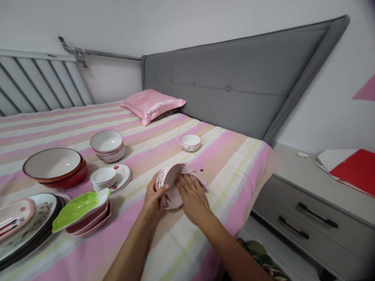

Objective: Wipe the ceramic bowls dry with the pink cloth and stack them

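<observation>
A white bowl with a red rim and a floral pattern (pixel 160 179) is tilted on its side above the bed, its mouth facing right. My left hand (pixel 151 198) grips it from the left, thumb near the rim. With fingers pressed together, my right hand (pixel 191 196) pushes a pale pink cloth (pixel 173 197) against the inside of the bowl. The fingertips partly disappear into the bowl's mouth. Farther back, a similar small bowl (pixel 190 143) stands upright on the striped sheet.
To the left stand stacked bowls (pixel 108 154), large red bowls (pixel 63 181), small white dishes (pixel 104 176), a green leaf-shaped dish (pixel 77 212) and stacked plates (pixel 45 205). A pink pillow (pixel 153 104) lies by the grey headboard (pixel 220 80). A nightstand (pixel 320 206) is at the right.
</observation>
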